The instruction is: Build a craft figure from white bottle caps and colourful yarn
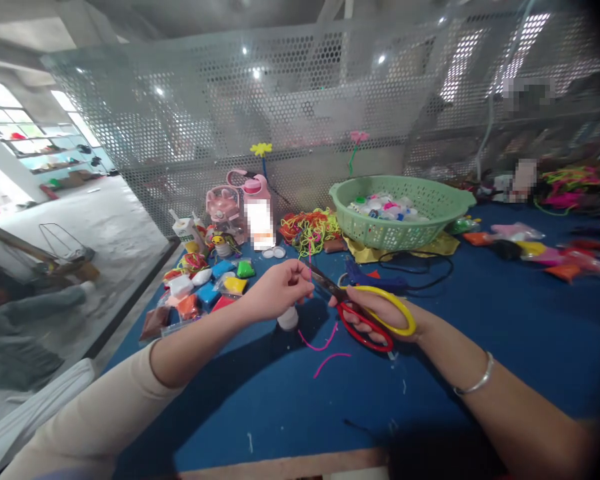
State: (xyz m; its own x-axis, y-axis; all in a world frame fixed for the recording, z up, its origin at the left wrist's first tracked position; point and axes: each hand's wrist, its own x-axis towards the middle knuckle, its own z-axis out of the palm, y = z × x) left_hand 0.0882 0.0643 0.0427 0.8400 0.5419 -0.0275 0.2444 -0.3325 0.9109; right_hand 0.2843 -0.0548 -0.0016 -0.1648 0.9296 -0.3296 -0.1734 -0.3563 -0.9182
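Observation:
My left hand (279, 290) is closed in a pinch on a thin pink cord (310, 253), which stands up from the fingertips. My right hand (380, 311) grips scissors (404, 319) with one yellow and one red handle. Their dark blades point up and left, towards the cord by my left fingers; I cannot tell whether they touch it. Below the hands, a curved pink strand (320, 349) and a shorter cut pink piece (331, 360) lie on the blue table (260, 400). A small white pot (287, 319) stands partly hidden under my left hand.
Packets of coloured clay (207, 293) lie at the left. Behind are a pink bottle (255, 190), tangled bright cords (313, 230) and a green basket (400, 230) of small packets. A blue tool (370, 275) with a black cable lies beyond the scissors. Perforated metal panels (300, 107) border the back.

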